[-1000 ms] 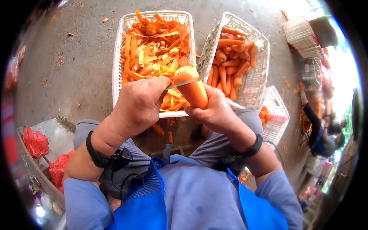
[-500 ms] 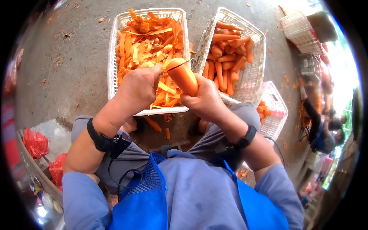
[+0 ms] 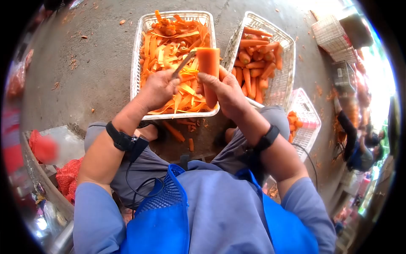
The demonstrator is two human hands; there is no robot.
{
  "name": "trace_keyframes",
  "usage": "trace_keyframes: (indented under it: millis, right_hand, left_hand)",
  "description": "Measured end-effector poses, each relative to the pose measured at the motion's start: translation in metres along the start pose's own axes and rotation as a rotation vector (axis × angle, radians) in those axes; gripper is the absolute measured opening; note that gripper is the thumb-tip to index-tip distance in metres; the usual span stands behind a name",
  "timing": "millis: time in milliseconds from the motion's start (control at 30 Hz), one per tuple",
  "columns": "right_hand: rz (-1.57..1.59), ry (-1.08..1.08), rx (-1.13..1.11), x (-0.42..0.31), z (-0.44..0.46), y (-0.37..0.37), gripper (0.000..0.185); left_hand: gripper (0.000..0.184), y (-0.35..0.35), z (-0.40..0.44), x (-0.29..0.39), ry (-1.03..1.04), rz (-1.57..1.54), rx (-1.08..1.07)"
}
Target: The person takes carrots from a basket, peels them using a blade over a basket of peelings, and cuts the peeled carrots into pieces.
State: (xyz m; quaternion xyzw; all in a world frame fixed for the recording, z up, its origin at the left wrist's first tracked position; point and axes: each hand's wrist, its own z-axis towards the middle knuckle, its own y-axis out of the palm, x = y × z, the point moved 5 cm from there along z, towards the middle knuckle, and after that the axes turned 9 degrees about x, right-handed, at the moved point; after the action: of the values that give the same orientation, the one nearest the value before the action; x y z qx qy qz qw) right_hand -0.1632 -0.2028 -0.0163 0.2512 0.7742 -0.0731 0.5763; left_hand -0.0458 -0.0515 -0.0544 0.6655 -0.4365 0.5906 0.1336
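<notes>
My left hand (image 3: 161,88) is closed around the handle of a knife (image 3: 185,63), whose blade points up and right toward the carrot. My right hand (image 3: 227,93) grips a thick peeled carrot (image 3: 209,65), held nearly upright with a flat cut top end. Both hands are over the near part of a white basket (image 3: 135,72) full of orange peelings and carrot ends (image 3: 175,42). To the right, a second white basket (image 3: 289,63) holds several whole carrots (image 3: 256,63).
A third white basket (image 3: 311,122) with carrot pieces stands by my right knee. Carrot scraps (image 3: 174,132) lie on the ground between my feet. Red bags (image 3: 67,178) are at the left. At the far right are stacked crates (image 3: 332,36) and another person (image 3: 357,148).
The knife has passed through the carrot's thick end and come away to the left. That end piece is gone from the carrot, which now stands more upright. My hands have moved slightly apart.
</notes>
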Motion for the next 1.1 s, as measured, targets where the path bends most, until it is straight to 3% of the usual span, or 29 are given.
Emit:
trace_keyframes:
  millis: [33, 100, 167, 233, 300, 400, 433, 500, 567, 633, 667, 700, 767, 833, 900, 1100]
  right_hand:
    - [0.17, -0.033, -0.023, 0.005, 0.008, 0.002, 0.032]
    - [0.442, 0.012, -0.106, 0.003, 0.009, 0.006, 0.038]
    - [0.557, -0.012, -0.119, -0.003, 0.01, 0.009, 0.042]
    - [0.657, -0.053, -0.125, -0.019, 0.002, 0.01, 0.042]
    - [0.323, -0.239, -0.099, -0.021, 0.001, 0.006, 0.039]
    - [0.157, -0.321, -0.115, -0.029, -0.001, 0.009, 0.043]
    - [0.168, -0.299, -0.148, -0.029, -0.001, 0.007, 0.045]
    - [0.232, -0.052, -0.277, -0.03, -0.007, 0.0, 0.06]
    - [0.402, 0.036, -0.401, -0.033, -0.011, -0.006, 0.075]
    - [0.336, 0.042, -0.454, -0.046, -0.013, -0.011, 0.076]
    - [0.09, -0.025, -0.455, -0.042, -0.004, -0.016, 0.077]
    - [-0.172, -0.041, -0.377, -0.045, -0.007, -0.018, 0.069]
    - [-0.417, 0.128, -0.352, -0.032, -0.012, -0.016, 0.043]
    - [-0.446, 0.136, -0.231, -0.008, -0.019, -0.013, 0.04]
    - [-0.278, 0.208, -0.236, -0.003, -0.024, -0.01, 0.041]
    - [-0.246, 0.065, -0.124, -0.015, -0.016, -0.026, 0.036]
  left_hand:
    - [0.018, 0.009, -0.003, 0.002, -0.115, -0.294, -0.047]
    - [0.034, 0.021, -0.014, 0.018, -0.132, -0.369, -0.193]
    - [0.042, 0.021, -0.02, 0.026, -0.2, -0.616, -0.27]
    - [0.043, 0.01, -0.021, 0.032, -0.185, -0.675, -0.3]
    - [0.042, 0.005, -0.021, 0.037, -0.142, -0.823, -0.314]
    - [0.027, -0.013, -0.016, 0.035, -0.103, -0.836, -0.116]
    - [0.029, -0.02, -0.011, 0.037, -0.06, -0.82, -0.006]
    - [0.027, -0.038, -0.009, 0.047, -0.035, -0.797, 0.064]
    - [0.025, -0.053, -0.006, 0.056, 0.043, -0.698, 0.107]
    - [0.025, -0.06, -0.006, 0.063, 0.129, -0.591, 0.152]
    - [0.023, -0.058, -0.008, 0.067, 0.13, -0.556, 0.18]
    - [0.023, -0.052, -0.008, 0.071, 0.158, -0.46, 0.163]
    - [0.021, -0.036, -0.006, 0.076, 0.21, -0.276, 0.122]
    - [0.022, -0.018, -0.001, 0.08, 0.327, -0.148, 0.09]
    - [0.02, -0.016, 0.006, 0.077, 0.195, -0.211, 0.167]
    - [0.013, -0.025, 0.009, 0.078, 0.409, 0.116, 0.073]
